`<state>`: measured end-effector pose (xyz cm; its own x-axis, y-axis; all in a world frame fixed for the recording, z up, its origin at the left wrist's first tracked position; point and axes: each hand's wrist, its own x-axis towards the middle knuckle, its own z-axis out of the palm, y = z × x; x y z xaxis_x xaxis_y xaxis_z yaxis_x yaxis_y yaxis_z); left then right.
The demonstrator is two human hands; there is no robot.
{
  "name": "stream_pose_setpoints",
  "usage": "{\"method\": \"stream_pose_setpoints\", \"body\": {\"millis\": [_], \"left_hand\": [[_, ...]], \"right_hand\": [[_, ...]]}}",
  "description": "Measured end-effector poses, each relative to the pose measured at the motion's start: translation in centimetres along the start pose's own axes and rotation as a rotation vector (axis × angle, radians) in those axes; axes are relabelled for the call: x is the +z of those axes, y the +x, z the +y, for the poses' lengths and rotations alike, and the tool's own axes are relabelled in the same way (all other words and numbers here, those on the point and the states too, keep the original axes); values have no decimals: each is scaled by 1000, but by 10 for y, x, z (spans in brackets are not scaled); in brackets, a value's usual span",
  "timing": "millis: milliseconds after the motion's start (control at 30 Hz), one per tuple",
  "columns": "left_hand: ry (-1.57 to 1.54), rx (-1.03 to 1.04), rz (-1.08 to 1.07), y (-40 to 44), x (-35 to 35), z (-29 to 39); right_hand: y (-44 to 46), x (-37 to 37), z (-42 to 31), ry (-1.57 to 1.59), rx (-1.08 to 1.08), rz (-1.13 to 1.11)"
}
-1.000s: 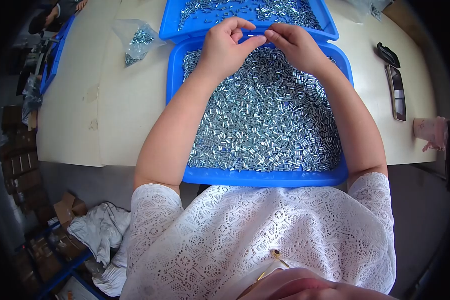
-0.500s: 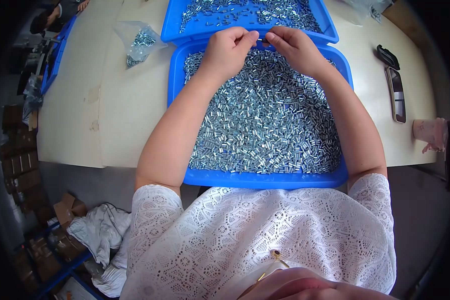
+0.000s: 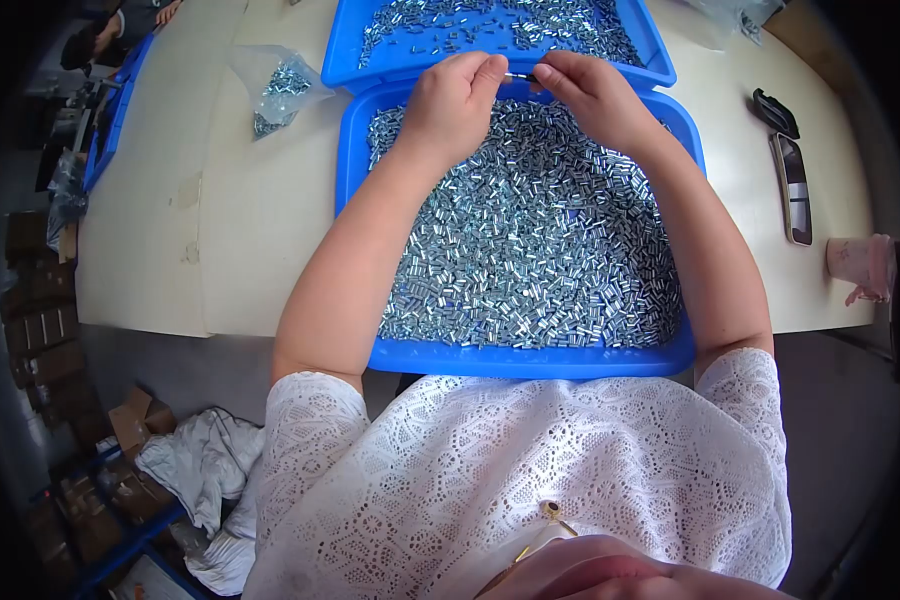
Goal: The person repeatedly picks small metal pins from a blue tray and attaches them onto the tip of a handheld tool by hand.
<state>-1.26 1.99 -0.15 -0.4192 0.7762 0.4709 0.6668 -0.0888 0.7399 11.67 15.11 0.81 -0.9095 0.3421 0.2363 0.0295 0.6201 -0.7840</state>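
Observation:
Over the far edge of the near blue tray [image 3: 530, 360], both my hands are raised with their fingertips close together. My left hand [image 3: 454, 108] is closed, thumb pressed against the bent fingers. My right hand [image 3: 598, 100] pinches with thumb and forefinger. Between the fingertips spans a thin small metal pin [image 3: 519, 77], shiny with a dark part towards the right; its ends are hidden by my fingers. Below, the tray holds a thick layer of small silvery metal pins [image 3: 530, 250].
Behind stands a second blue tray [image 3: 345, 50] with scattered pins. A clear plastic bag [image 3: 280, 90] of pins lies left. To the right are a phone [image 3: 793, 190], a black case [image 3: 776, 114] and a pink cup [image 3: 860, 262]. Another person [image 3: 110, 30] sits far left.
My fingertips have drawn slightly apart, the left thumb shifting a little left, so more of the small piece shows between them. The trays look unchanged.

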Motion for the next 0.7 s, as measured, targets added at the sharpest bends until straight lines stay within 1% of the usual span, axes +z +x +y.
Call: {"method": "stream_pose_setpoints", "body": {"millis": [33, 167, 233, 367, 433, 567, 633, 700], "left_hand": [[38, -24, -21, 0, 0, -2], [58, -64, -70, 1, -4, 8], [29, -1, -28, 1, -2, 6], [43, 35, -19, 1, -2, 8], [79, 92, -9, 1, -3, 9], [117, 107, -9, 1, -4, 13], [134, 47, -33, 1, -5, 13], [137, 75, -23, 1, -4, 10]], "right_hand": [[0, -1, -3, -44, 1, -9], [0, 0, -2, -40, -13, 4], [0, 0, -1, -34, -15, -3], [0, 0, 1, -14, -3, -13], [0, -2, -1, -50, 16, -66], [-1, 1, 1, -85, -25, -27], [-1, -1, -1, -103, -21, 0], [-1, 1, 0, -88, -39, 15]]}}
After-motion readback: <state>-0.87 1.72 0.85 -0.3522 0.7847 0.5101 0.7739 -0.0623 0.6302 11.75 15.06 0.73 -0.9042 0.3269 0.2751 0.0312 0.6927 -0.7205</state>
